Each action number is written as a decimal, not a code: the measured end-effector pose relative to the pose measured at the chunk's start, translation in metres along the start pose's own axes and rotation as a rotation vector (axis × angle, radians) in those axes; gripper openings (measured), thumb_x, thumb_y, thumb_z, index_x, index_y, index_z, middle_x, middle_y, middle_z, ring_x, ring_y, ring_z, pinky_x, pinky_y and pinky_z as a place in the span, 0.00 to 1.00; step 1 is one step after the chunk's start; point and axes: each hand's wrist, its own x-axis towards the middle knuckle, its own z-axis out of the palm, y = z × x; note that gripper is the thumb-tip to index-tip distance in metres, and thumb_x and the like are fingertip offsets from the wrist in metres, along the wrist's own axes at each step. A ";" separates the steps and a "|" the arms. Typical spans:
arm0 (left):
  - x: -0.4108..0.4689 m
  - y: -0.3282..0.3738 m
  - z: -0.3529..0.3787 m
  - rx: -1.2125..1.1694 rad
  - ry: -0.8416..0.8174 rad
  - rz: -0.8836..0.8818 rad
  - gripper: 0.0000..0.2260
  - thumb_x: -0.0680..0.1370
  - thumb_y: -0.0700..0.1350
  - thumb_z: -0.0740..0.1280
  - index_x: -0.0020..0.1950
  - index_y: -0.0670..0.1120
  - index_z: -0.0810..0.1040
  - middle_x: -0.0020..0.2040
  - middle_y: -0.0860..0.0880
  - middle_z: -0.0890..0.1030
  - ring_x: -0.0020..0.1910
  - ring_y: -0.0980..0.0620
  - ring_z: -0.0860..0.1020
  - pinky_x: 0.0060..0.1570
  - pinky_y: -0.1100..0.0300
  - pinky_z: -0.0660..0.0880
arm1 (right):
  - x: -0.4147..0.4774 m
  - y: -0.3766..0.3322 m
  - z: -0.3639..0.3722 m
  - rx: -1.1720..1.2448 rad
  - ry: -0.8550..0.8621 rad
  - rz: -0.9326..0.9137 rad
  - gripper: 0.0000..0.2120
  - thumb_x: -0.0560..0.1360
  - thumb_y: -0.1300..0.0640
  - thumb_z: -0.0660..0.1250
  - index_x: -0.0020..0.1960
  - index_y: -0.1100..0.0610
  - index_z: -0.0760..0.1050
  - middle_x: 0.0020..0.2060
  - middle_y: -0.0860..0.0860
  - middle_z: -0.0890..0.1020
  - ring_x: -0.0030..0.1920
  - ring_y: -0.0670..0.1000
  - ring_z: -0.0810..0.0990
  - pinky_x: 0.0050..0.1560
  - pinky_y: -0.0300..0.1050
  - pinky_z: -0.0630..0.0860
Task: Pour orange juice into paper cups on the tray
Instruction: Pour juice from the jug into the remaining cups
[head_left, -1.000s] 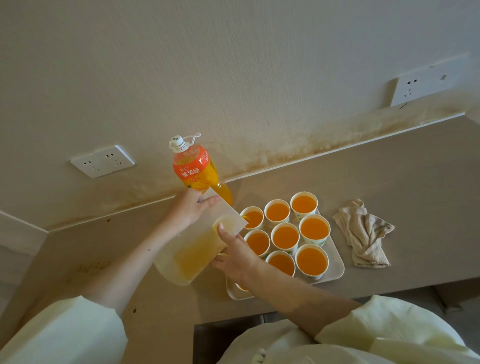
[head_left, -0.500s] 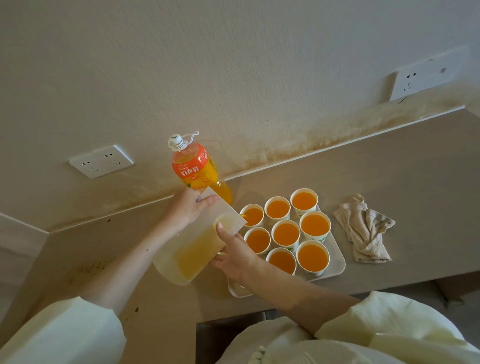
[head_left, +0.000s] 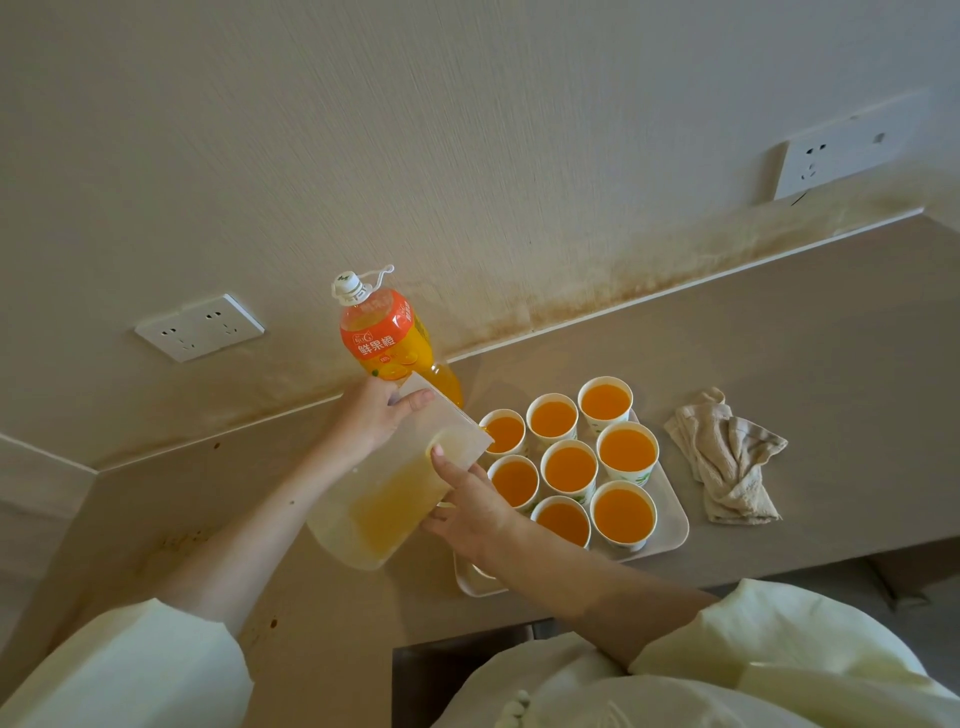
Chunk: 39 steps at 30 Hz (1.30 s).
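Observation:
A translucent pitcher (head_left: 384, 499) with orange juice in it is tilted to the right, its spout over the back-left paper cup (head_left: 503, 434). My left hand (head_left: 371, 415) holds the pitcher near its top rim. My right hand (head_left: 470, 506) grips its right side by the handle. Several paper cups of orange juice (head_left: 623, 512) stand in rows on a white tray (head_left: 672, 525). A thin stream of juice runs from the spout into the back-left cup.
An orange juice bottle (head_left: 382, 338) with a white cap stands against the wall behind the pitcher. A crumpled beige cloth (head_left: 727, 457) lies right of the tray. Wall sockets (head_left: 200, 327) sit left and far right. The counter's front edge runs just below the tray.
The pitcher has stayed tilted over the back-left cup and juice has started to run from the spout. Both hands keep their hold.

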 end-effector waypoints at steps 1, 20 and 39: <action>0.000 0.000 0.000 0.007 0.001 -0.002 0.23 0.77 0.54 0.65 0.29 0.46 0.59 0.26 0.50 0.61 0.26 0.54 0.60 0.28 0.60 0.54 | 0.000 0.000 0.000 -0.001 0.000 0.002 0.29 0.76 0.51 0.70 0.74 0.49 0.63 0.65 0.56 0.76 0.64 0.60 0.75 0.48 0.53 0.82; 0.004 0.003 0.002 0.079 0.016 0.000 0.24 0.77 0.57 0.64 0.29 0.46 0.60 0.26 0.49 0.62 0.26 0.52 0.62 0.29 0.58 0.55 | 0.000 -0.004 -0.003 0.013 0.004 0.029 0.31 0.75 0.50 0.71 0.73 0.47 0.63 0.66 0.56 0.75 0.66 0.62 0.73 0.61 0.60 0.75; -0.002 -0.015 0.004 -0.135 0.059 -0.019 0.32 0.63 0.77 0.58 0.30 0.46 0.63 0.27 0.46 0.67 0.27 0.51 0.67 0.31 0.56 0.62 | -0.003 -0.006 -0.001 -0.106 0.036 -0.040 0.35 0.75 0.51 0.72 0.75 0.44 0.57 0.65 0.52 0.74 0.66 0.58 0.72 0.60 0.55 0.75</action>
